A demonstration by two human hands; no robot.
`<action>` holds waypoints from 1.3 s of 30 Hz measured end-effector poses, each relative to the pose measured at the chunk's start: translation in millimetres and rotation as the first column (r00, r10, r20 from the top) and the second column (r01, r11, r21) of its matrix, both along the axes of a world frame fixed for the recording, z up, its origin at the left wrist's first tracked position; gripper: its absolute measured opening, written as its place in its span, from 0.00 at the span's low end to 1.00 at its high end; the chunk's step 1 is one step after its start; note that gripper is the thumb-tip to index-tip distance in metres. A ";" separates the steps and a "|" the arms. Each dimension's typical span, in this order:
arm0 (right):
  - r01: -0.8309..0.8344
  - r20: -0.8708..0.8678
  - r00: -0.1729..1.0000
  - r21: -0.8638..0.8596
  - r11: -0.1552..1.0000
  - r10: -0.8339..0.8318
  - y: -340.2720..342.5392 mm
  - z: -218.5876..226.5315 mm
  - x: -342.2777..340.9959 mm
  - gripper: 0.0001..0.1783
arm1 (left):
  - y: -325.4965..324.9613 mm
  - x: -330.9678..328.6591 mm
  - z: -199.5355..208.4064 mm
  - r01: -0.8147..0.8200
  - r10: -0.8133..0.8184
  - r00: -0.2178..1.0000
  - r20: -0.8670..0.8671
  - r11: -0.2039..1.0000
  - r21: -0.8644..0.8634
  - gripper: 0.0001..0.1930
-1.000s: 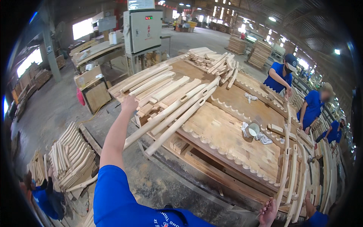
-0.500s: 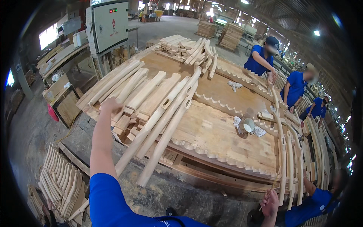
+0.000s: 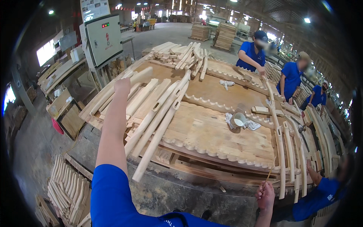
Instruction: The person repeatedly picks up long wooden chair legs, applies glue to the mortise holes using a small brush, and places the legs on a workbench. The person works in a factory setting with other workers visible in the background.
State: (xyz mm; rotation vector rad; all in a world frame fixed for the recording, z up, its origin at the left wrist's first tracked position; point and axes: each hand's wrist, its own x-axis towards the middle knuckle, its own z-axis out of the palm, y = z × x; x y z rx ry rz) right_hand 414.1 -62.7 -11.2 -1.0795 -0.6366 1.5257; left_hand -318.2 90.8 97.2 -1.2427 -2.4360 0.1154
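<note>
My left hand (image 3: 122, 86) reaches out over the left side of the worktable, fingers closed around a pale wooden bar (image 3: 141, 75) that is smeared by motion. Beneath and beside it lie several flat wooden bars (image 3: 145, 94). Long rounded wooden legs (image 3: 160, 130) with slots rest across the table just right of that arm, their near ends jutting past its edge. Low at the right, my right hand (image 3: 266, 193) is closed around a thin stick (image 3: 269, 172), held upright at a slant. The stick's tip is too fine to make out.
Scalloped wooden strips (image 3: 211, 151) run along the table. A cup of white liquid (image 3: 238, 120) stands among white rags (image 3: 252, 125). More pieces are heaped at the far end (image 3: 181, 53). Co-workers in blue (image 3: 251, 55) stand along the right. An electrical cabinet (image 3: 102, 39) rises at the left.
My left hand has moved farther over the table, shifting a wooden bar with it. My right hand has risen slightly with the stick. The whole view has turned a little.
</note>
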 end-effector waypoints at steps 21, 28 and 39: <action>-0.743 0.563 -0.595 -0.113 0.660 -0.574 303.0 101.2 -101.3 0.09 | -193.2 485.4 -146.2 -0.213 -0.401 -0.638 0.658 0.912 0.350 0.23; -0.649 0.901 -0.376 -0.089 0.756 -0.217 335.5 47.0 -87.1 0.13 | -207.9 521.5 -166.9 -0.261 -0.386 -0.766 0.514 0.918 0.300 0.28; -0.556 0.766 0.558 0.058 0.829 0.320 333.0 -43.2 -35.4 0.15 | -216.4 527.2 -197.4 -0.181 -0.233 -0.935 0.266 0.962 0.206 0.27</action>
